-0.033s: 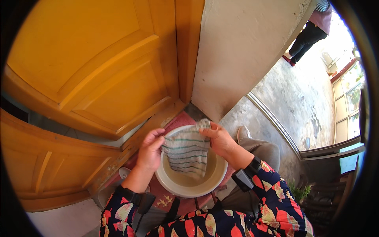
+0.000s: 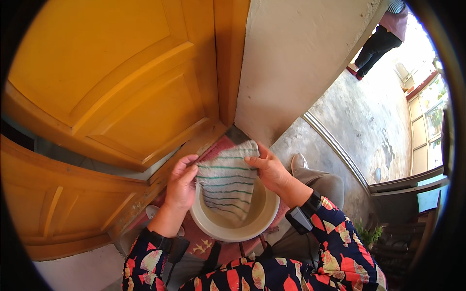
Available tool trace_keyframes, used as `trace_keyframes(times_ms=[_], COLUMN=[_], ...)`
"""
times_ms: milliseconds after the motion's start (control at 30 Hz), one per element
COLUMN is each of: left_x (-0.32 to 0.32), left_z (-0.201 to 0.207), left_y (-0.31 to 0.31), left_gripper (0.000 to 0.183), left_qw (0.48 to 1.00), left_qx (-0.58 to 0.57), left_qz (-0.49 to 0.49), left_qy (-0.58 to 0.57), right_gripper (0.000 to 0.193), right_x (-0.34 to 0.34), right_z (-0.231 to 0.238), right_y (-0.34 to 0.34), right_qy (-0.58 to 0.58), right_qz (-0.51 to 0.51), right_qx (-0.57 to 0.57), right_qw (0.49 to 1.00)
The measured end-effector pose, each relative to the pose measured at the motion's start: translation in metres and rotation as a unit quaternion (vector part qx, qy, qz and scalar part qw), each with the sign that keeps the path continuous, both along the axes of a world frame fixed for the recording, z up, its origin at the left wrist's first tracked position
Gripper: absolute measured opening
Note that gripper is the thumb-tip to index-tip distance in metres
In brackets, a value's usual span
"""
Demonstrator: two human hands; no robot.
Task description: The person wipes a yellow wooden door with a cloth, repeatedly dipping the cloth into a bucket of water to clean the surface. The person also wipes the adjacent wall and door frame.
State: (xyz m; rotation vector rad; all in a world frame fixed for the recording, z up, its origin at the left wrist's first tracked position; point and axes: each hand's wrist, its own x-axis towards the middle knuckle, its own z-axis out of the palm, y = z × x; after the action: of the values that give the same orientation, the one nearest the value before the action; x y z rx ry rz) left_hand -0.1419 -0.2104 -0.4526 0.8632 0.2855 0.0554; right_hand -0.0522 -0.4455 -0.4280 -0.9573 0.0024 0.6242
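A pale cloth with green stripes (image 2: pixel 228 177) hangs spread between my hands, above a white basin (image 2: pixel 233 235). My left hand (image 2: pixel 182 182) pinches its left edge between thumb and fingers. At the upper right corner, my right hand (image 2: pixel 269 167) grips the cloth with the thumb on top. Cloudy water (image 2: pixel 257 206) shows in the basin beside the cloth's lower end. Part of the basin's far rim is hidden behind the cloth.
Under the basin lies a red mat (image 2: pixel 204 245) with a pale pattern. An orange wooden door (image 2: pixel 145 111) stands at the left, a pale wall (image 2: pixel 296 63) ahead. My shoe (image 2: pixel 298 162) is right of the basin. Beyond a metal floor track (image 2: pixel 335 148), another person (image 2: pixel 381 46) stands far right.
The cloth is pulled flatter and its upper edge sits a little higher. My left hand has shifted slightly to the left and up; the basin has stayed in place.
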Motion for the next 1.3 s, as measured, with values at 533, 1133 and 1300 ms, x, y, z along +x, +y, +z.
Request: trace_keyframes(times_ms=[533,1133,1300], left_x=[0.006,-0.004,-0.001], left_z=[0.029,0.046,0.033], left_y=[0.008,0.013,0.007], left_gripper=[0.038,0.049,0.048], left_qw=[0.988,0.972,0.906], left_qx=[0.129,0.217,0.420], left_qz=[-0.085,-0.091,-0.053], left_qy=[0.017,-0.015,-0.025], right_gripper=[0.053,0.032,0.053], right_x=[-0.004,-0.008,-0.014], right_z=[-0.003,0.004,0.008], right_y=[-0.004,0.000,0.002], right_qy=[-0.049,-0.064,-0.197], right_qz=[0.155,0.073,0.133], right_qx=[-0.224,-0.034,-0.167], right_qw=[0.961,0.995,0.957])
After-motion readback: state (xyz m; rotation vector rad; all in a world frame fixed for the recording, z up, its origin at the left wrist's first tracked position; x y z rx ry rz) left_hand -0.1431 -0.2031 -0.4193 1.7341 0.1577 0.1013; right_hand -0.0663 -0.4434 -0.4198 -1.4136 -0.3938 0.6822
